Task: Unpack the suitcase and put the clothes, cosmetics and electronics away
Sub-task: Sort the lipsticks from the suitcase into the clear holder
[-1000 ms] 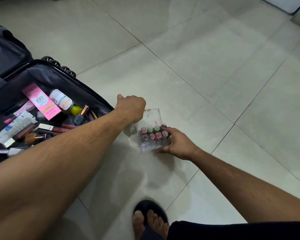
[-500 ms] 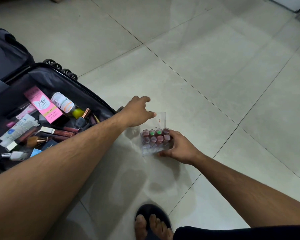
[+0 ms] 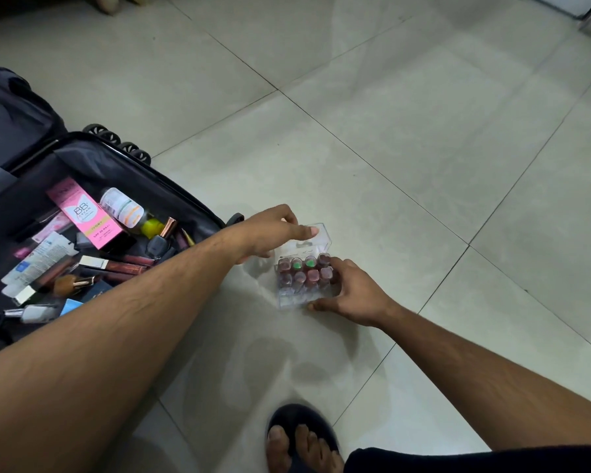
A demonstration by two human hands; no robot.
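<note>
Suitcase point(image 3: 93, 158), open: we log loose cosmetics. Clear organiser point(image 3: 304, 268) on floor point(image 3: 389, 148): eight capped tubes. Right hand point(image 3: 352, 295) fingers grip it; left hand point(image 3: 270, 233) fingers hover extended above.

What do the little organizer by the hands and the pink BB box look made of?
Clear organizer: apparently hard, glossy transparent plastic, since the floor tile and the lipsticks show through its walls. Pink BB cream box: probably printed cardboard with a slight sheen, judging by its sharp folded edges and flat printed faces.
</note>
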